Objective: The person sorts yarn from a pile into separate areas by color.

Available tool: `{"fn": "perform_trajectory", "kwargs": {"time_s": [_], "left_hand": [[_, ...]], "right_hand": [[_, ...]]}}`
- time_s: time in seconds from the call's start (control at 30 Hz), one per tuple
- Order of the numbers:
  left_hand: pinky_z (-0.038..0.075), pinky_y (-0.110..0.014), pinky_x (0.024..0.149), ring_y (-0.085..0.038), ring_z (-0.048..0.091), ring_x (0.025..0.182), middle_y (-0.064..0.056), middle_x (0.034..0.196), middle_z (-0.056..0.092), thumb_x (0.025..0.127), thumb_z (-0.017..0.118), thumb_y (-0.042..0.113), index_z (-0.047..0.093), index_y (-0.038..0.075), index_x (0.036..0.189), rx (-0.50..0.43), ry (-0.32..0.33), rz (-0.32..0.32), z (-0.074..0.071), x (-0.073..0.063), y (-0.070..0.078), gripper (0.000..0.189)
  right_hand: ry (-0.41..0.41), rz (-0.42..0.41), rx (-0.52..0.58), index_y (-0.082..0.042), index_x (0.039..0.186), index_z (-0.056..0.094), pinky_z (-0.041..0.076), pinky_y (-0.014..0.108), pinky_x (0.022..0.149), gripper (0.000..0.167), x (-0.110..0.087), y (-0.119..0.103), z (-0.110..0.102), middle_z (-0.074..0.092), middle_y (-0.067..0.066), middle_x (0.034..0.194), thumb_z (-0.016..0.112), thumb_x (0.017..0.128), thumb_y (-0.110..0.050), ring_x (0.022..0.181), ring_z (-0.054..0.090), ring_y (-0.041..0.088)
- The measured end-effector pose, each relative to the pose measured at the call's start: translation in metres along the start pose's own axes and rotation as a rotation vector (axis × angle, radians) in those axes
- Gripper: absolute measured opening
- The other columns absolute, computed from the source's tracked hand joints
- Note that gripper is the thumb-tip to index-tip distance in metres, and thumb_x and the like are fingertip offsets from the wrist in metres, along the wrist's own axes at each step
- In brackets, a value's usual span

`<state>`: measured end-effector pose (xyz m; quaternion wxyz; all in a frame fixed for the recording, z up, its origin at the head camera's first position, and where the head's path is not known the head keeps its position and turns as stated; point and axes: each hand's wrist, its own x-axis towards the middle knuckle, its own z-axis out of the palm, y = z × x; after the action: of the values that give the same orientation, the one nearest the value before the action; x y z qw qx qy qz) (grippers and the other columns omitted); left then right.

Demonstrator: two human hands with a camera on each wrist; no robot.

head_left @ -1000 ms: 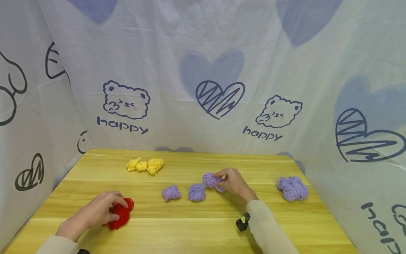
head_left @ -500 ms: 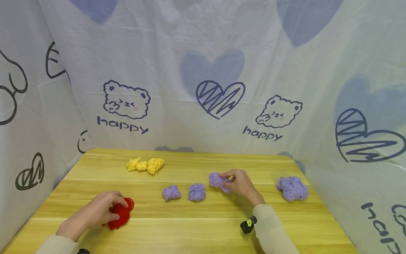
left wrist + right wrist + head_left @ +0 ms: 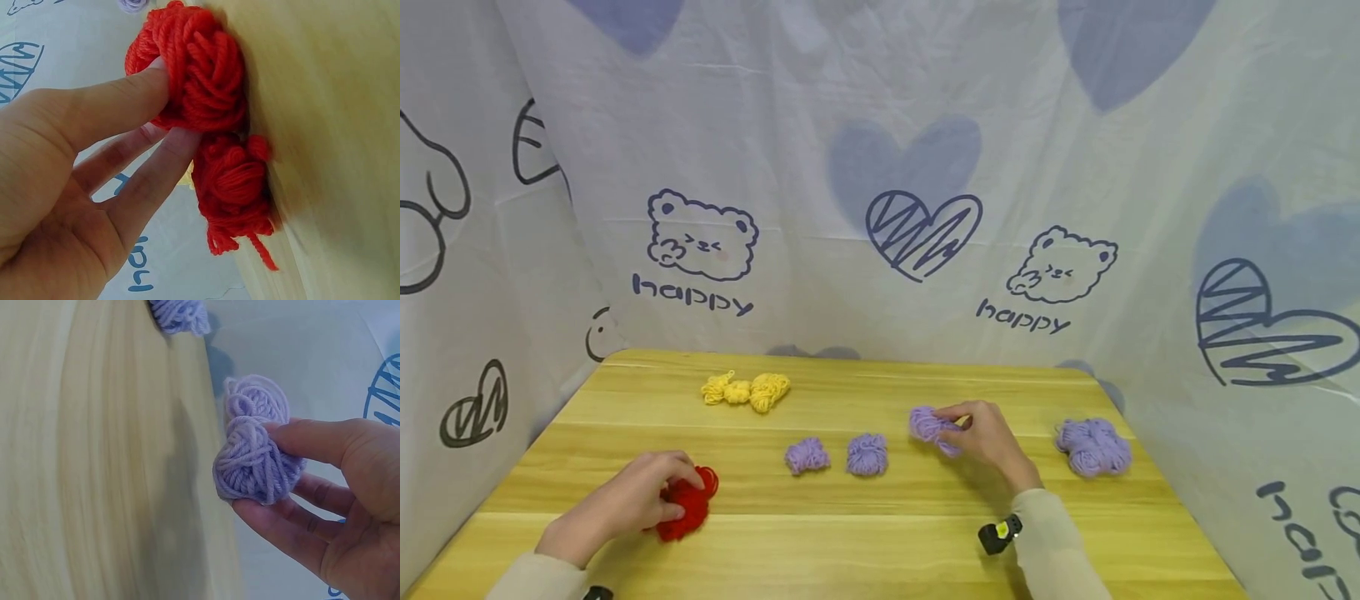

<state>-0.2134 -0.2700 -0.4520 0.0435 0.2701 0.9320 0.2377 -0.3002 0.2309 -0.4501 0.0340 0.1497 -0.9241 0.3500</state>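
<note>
Where the yellowish wood-grain table [image 3: 820, 550] runs out at left, a pale cloth with dark line drawings [image 3: 557, 267] hangs beside it. Left hand [image 3: 625, 500], cream-sleeved: thumb and fingertips pinch a loose, rounded bundle of bright red yarn [image 3: 691, 507], low at the table's left side. Left wrist view shows a smaller red yarn bundle with trailing strands [image 3: 231, 181], touching the pinched one. Farther back, a row of three yellow yarn bundles [image 3: 767, 392], side by side, largest at right. Next, toward mid-table, a small oblong lavender yarn bundle [image 3: 807, 456]; then a rounder lavender yarn bundle [image 3: 867, 455], near it, a gap between. Right again, a two-lobed lavender yarn bundle [image 3: 928, 425], gripped between thumb and fingers of the right hand [image 3: 991, 435]; whether its underside touches the wood, cannot tell. At that wrist, a small black device with a yellow patch [image 3: 996, 537]. Hands well apart. Far right, near the table's edge, a larger, puffy, many-lobed lavender yarn cluster [image 3: 1093, 447] rests on the wood.
</note>
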Motion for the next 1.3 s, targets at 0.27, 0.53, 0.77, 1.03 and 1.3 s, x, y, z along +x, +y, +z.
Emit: {"fn": "perform_trajectory", "kwargs": {"time_s": [0.27,0.53,0.77,1.03,1.3], "left_hand": [[0.057,-0.028,0.071,-0.010,0.064,0.086,0.001,0.100,0.070,0.075,0.088,0.002,0.080,0.014,0.099,0.005,0.004,0.002,0.001,0.000,0.001,0.028],[0.056,-0.027,0.070,-0.010,0.063,0.085,0.001,0.098,0.069,0.074,0.089,0.002,0.080,0.013,0.098,0.025,0.013,0.013,0.000,0.000,0.001,0.029],[0.057,-0.027,0.071,-0.010,0.064,0.086,0.002,0.099,0.069,0.075,0.088,0.002,0.080,0.015,0.099,0.022,0.002,0.000,-0.001,0.000,0.003,0.029],[0.058,-0.029,0.072,-0.011,0.065,0.087,0.001,0.100,0.070,0.075,0.087,0.001,0.080,0.015,0.100,0.008,-0.006,-0.009,-0.001,0.000,0.005,0.029],[0.058,-0.030,0.071,-0.014,0.066,0.087,-0.001,0.100,0.070,0.075,0.088,0.001,0.080,0.014,0.100,0.022,-0.003,-0.001,-0.001,0.000,0.004,0.029]], "right_hand": [[0.015,0.011,-0.010,-0.012,0.114,0.081,0.051,0.021,0.064,0.027,-0.005,0.007,-0.010,0.078,0.012,0.108,0.081,0.087,-0.007,0.078,0.063,0.016],[0.033,0.026,-0.007,-0.010,0.115,0.080,0.054,0.024,0.070,0.028,-0.011,0.018,-0.018,0.078,0.013,0.111,0.081,0.087,-0.008,0.084,0.065,0.018],[0.051,0.039,-0.027,-0.009,0.114,0.080,0.055,0.025,0.070,0.028,-0.017,0.028,-0.025,0.078,0.015,0.110,0.082,0.086,-0.010,0.082,0.066,0.016],[0.070,0.074,-0.040,-0.009,0.115,0.080,0.055,0.025,0.069,0.029,-0.023,0.035,-0.036,0.077,0.017,0.111,0.082,0.087,-0.009,0.083,0.067,0.018],[0.079,0.096,-0.055,-0.009,0.117,0.079,0.054,0.024,0.068,0.029,-0.029,0.043,-0.046,0.076,0.017,0.113,0.081,0.088,-0.010,0.086,0.068,0.020]]}}
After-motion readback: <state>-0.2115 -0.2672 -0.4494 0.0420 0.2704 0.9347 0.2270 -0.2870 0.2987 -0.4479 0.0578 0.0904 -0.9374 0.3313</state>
